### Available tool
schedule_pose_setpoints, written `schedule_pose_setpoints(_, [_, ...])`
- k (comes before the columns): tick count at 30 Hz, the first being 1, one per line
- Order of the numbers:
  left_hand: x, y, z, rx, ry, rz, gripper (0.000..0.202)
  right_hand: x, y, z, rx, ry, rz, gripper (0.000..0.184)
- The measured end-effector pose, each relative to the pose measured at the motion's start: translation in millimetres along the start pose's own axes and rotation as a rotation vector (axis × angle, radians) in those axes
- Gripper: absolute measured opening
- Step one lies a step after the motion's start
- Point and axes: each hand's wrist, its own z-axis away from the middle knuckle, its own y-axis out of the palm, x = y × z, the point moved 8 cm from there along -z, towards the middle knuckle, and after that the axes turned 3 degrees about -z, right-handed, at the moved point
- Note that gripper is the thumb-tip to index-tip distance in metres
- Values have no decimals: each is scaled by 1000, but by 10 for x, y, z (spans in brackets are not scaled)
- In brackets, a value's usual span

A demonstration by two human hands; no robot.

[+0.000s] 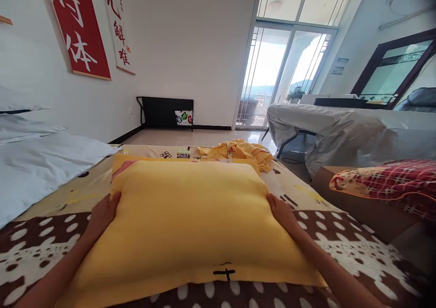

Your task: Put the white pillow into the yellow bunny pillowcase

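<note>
A large yellow pillow lies flat on a bed with a brown, white-dotted and cream sheet. My left hand presses against the pillow's left edge, fingers curled along it. My right hand rests on the pillow's right edge in the same way. Both forearms run along the pillow's sides toward me. A crumpled yellow cloth lies at the far end of the bed, beyond the pillow.
White bedding sits to the left by the wall with red banners. A red plaid pillow lies on a brown surface at right. A grey-covered table and a glass balcony door stand behind.
</note>
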Motion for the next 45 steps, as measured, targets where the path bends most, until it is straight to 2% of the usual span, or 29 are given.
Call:
schedule_pose_setpoints(2, [113, 132, -24, 85, 26, -100, 43, -9, 200, 56, 59, -4, 35, 39])
schedule_pose_setpoints(4, [205, 173, -62, 150, 14, -156, 45, -19, 249, 80, 94, -9, 79, 39])
schedule_pose_setpoints(6, [217, 86, -96, 167, 8, -234, 46, -34, 150, 58, 117, -2, 134, 38])
schedule_pose_setpoints(8, [67, -111, -94, 87, 59, -300, 50, 10, -45, 14, 115, 15, 191, 35])
schedule_pose_setpoints(10, [-297, -299, -7, -41, 193, -324, 55, 249, -278, -20, 53, -20, 244, 39])
schedule_pose_setpoints(11, [-547, -352, 72, -98, 278, -310, 55, 472, -390, -21, -2, -74, 264, 42])
schedule_pose_setpoints(12, [-830, -327, 166, -92, 376, -289, 54, 766, -483, -3, -65, -159, 265, 44])
schedule_pose_setpoints(14, [-1451, -137, 377, -20, 585, -290, 51, 1439, -582, 73, -155, -336, 181, 45])
schedule_pose_setpoints(16, [-1993, 166, 539, 72, 737, -344, 53, 2088, -523, 151, -157, -488, 82, 48])
schedule_pose_setpoints(17, [-2202, 337, 587, 116, 796, -375, 54, 2351, -443, 171, -140, -538, 38, 50])
schedule_pose_setpoints(19, [-2411, 666, 570, 182, 808, -423, 55, 2697, -186, 165, -74, -592, -24, 51])
schedule_pose_setpoints(21, [-2375, 966, 476, 234, 753, -451, 55, 2772, 175, 104, 38, -559, -34, 52])
schedule_pose_setpoints(24, [-2103, 1302, 379, 264, 695, -469, 55, 2625, 628, 52, 125, -510, -6, 54])
schedule_pose_setpoints(26, [-1952, 1421, 371, 252, 685, -470, 55, 2539, 751, 65, 97, -516, 1, 54])
schedule_pose_setpoints(29, [-1884, 1461, 379, 241, 676, -457, 56, 2514, 756, 94, 70, -523, 2, 53])
schedule_pose_setpoints(32, [-1891, 1378, 342, 248, 670, -440, 56, 2487, 651, 64, 76, -509, 15, 53])
schedule_pose_setpoints(35, [-1753, 1174, 218, 214, 632, -433, 57, 2240, 488, -46, 39, -439, 56, 51])
schedule_pose_setpoints(37, [-1541, 999, 89, 171, 577, -437, 58, 1936, 396, -132, 11, -359, 85, 51])
schedule_pose_setpoints(41, [-956, 708, -184, 115, 408, -382, 59, 1331, 333, -209, 12, -251, 70, 53])
schedule_pose_setpoints(45, [-512, 576, -288, 81, 326, -249, 60, 1036, 330, -204, -10, -234, 3, 55])
